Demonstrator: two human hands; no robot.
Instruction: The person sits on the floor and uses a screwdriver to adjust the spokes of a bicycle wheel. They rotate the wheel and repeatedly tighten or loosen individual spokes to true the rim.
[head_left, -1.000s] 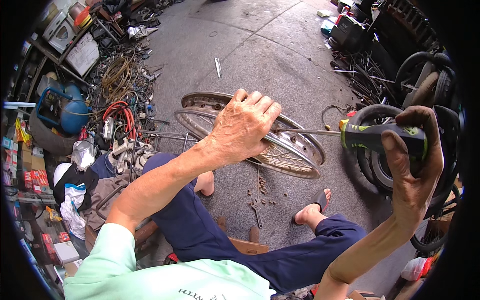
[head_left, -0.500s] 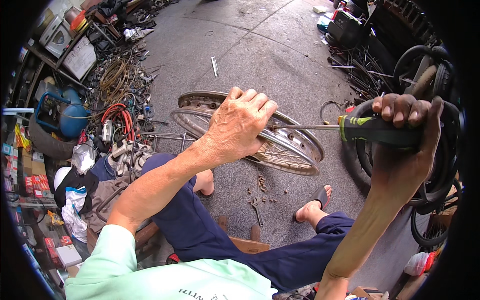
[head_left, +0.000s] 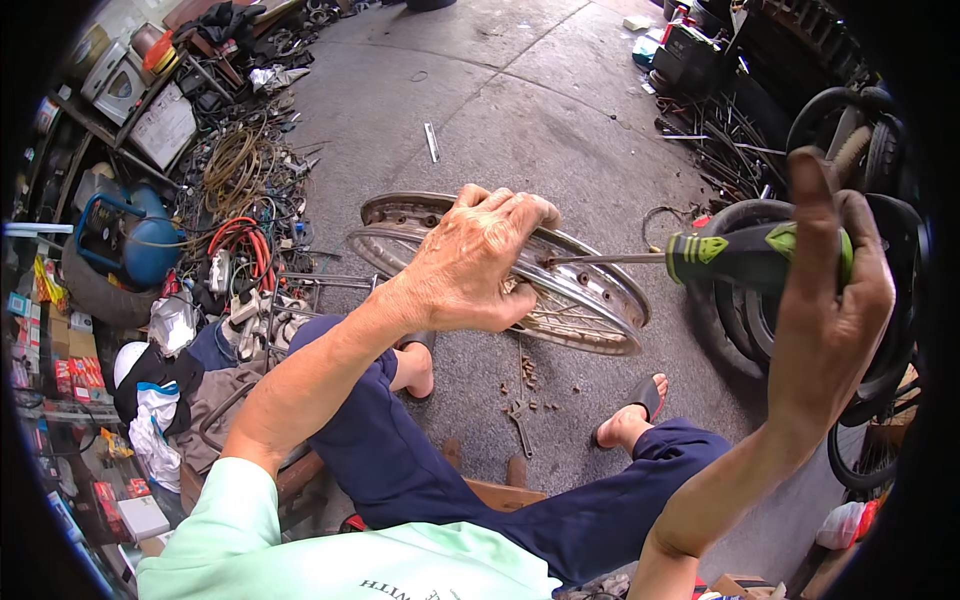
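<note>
A spoked metal wheel rim (head_left: 618, 292), worn and rust-spotted, is tilted above the floor between my legs. My left hand (head_left: 480, 262) grips it near the middle, fingers over the upper edge and thumb on the near side. A screwdriver (head_left: 710, 257) with a black and green handle lies nearly level, its shaft tip at a hole in the rim's inner face. At the handle's far end, my right hand (head_left: 830, 290) holds it loosely, fingers stretched upward, one crossing in front of the handle. Below the wheel, small brass-coloured pieces (head_left: 529, 372) and a wrench (head_left: 521, 430) lie on the floor.
Tangled cables (head_left: 240, 170) and a blue tank (head_left: 150, 238) crowd the left side. Black tyres (head_left: 735, 330) stand close behind my right hand, with metal rods (head_left: 715, 155) beyond. A flat metal strip (head_left: 431, 142) lies on the floor ahead.
My right hand's fingers have uncurled from around the screwdriver handle and now point upward. The handle has turned, showing more green. My left hand stays on the rim, its thumb now more visible.
</note>
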